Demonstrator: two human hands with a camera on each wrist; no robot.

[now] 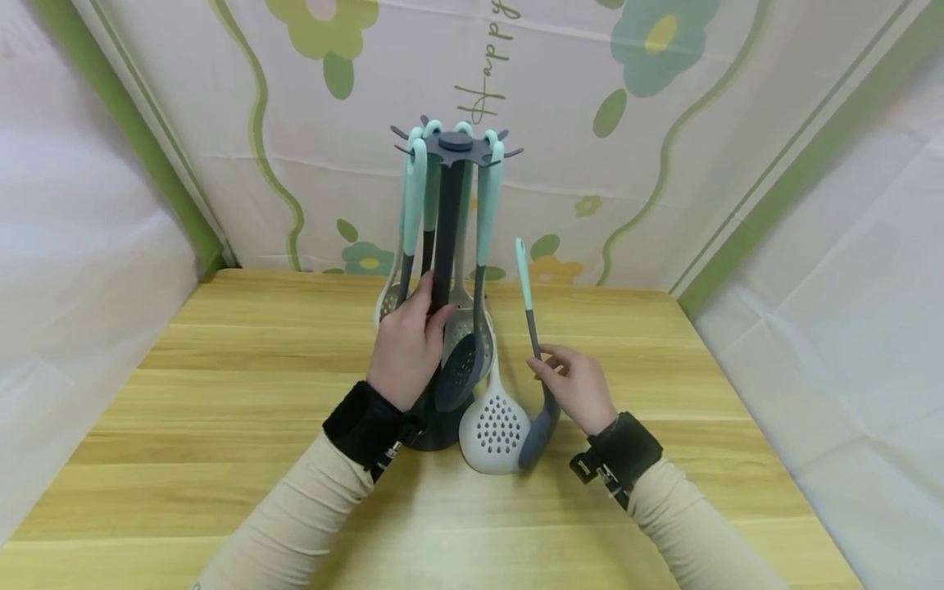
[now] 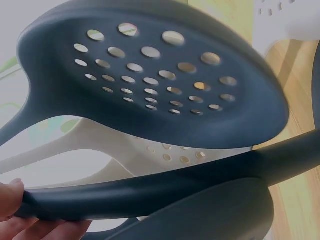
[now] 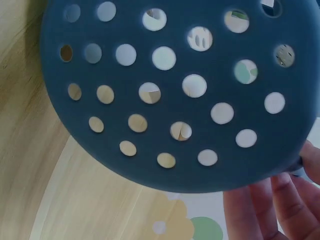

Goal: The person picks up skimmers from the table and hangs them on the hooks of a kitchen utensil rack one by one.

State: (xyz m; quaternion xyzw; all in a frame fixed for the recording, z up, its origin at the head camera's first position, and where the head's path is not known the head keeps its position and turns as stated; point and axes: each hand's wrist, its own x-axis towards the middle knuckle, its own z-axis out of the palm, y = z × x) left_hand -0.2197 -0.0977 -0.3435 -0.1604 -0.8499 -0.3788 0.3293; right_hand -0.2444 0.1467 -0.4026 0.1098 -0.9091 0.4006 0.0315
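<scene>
My left hand (image 1: pixel 408 348) grips the dark pole (image 1: pixel 448 238) of a utensil stand. In the left wrist view its thumb and fingers (image 2: pixel 11 200) wrap the pole (image 2: pixel 125 192). My right hand (image 1: pixel 578 385) pinches the grey shaft of a skimmer with a mint handle (image 1: pixel 524 274), held upright to the right of the stand. Its dark blue head (image 3: pixel 165 115), full of round holes, fills much of the right wrist view. Another dark perforated spoon (image 1: pixel 459 373) hangs beside my left hand. A pale grey skimmer (image 1: pixel 496 434) is low between the stand and my right hand.
Several mint-handled utensils hang from the stand's hooked top (image 1: pixel 455 143), including one with a mint handle (image 1: pixel 415 197) on its left side. The round dark base (image 1: pixel 435 430) rests on the wooden table (image 1: pixel 221 393). A flower-printed cloth (image 1: pixel 553 180) hangs behind.
</scene>
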